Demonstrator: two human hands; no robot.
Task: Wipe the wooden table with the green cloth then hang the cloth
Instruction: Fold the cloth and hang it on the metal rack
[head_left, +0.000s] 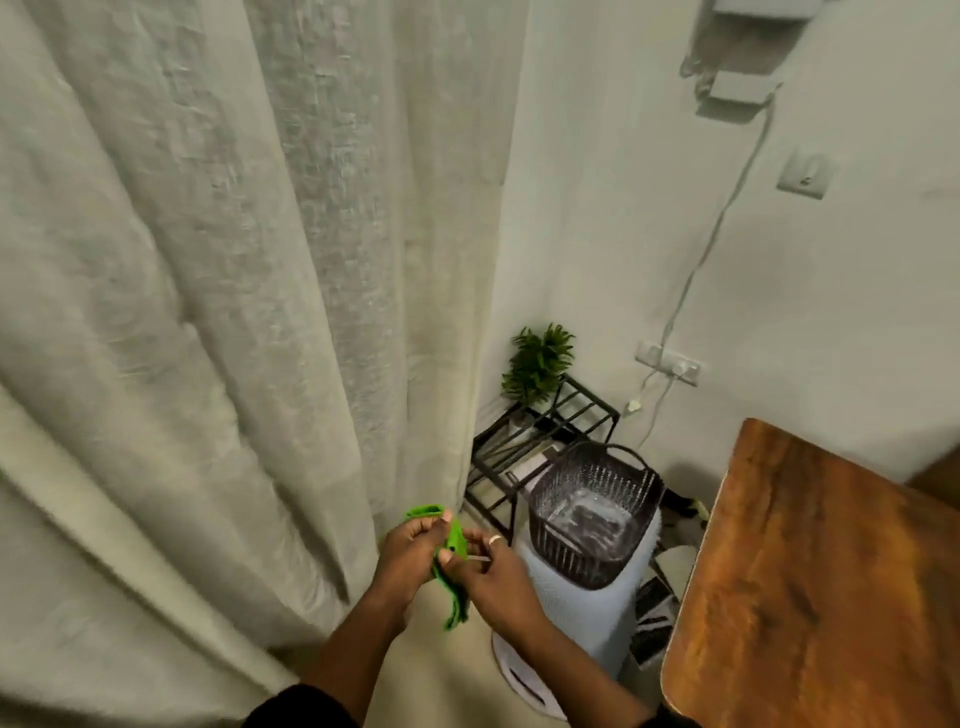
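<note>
A bunched green cloth (453, 571) is held between both of my hands, low in the middle of the view, in front of the curtain. My left hand (413, 548) grips its upper part, with a fold sticking out above the fingers. My right hand (491, 569), wearing a ring, pinches the cloth from the right and seems to hold a thin pale loop or string on it. A tail of cloth hangs down below the hands. The wooden table (826, 587) stands at the lower right, well apart from the hands.
A pale curtain (218, 312) fills the left half. A dark plastic basket (595, 512) sits on a white cylindrical appliance (597, 618) just right of my hands. Behind them are a black wire stand (524, 447) with a small plant (540, 364), a wall socket (670, 364) and cables.
</note>
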